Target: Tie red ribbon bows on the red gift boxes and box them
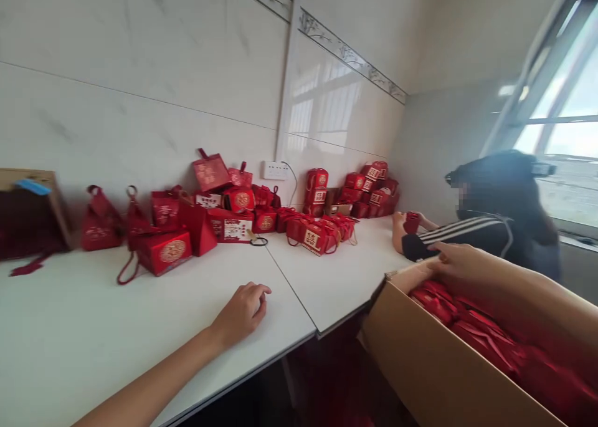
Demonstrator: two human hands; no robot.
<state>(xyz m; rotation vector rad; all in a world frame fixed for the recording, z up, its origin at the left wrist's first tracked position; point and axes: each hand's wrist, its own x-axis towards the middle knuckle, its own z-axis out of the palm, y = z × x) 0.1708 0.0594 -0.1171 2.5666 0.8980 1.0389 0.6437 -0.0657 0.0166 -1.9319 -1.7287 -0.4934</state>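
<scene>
My left hand (243, 311) rests over the white table (205, 377), its fingers loosely bent and apart, with nothing visible in them. At the lower right stands a brown cardboard box (420, 358), open at the top and tilted in view. Red gift boxes (486, 340) with ribbons lie packed inside it. My right arm reaches across this carton, and my right hand (448, 259) grips its far rim; part of the fingers is hidden behind the rim.
Several red gift boxes (161, 252) with cord handles stand along the wall, some stacked. A dark loop (258, 242) lies beside them. To the right, a person in a black striped sleeve (460, 230) holds a small red box (411, 222). Another carton (35, 212) is at far left.
</scene>
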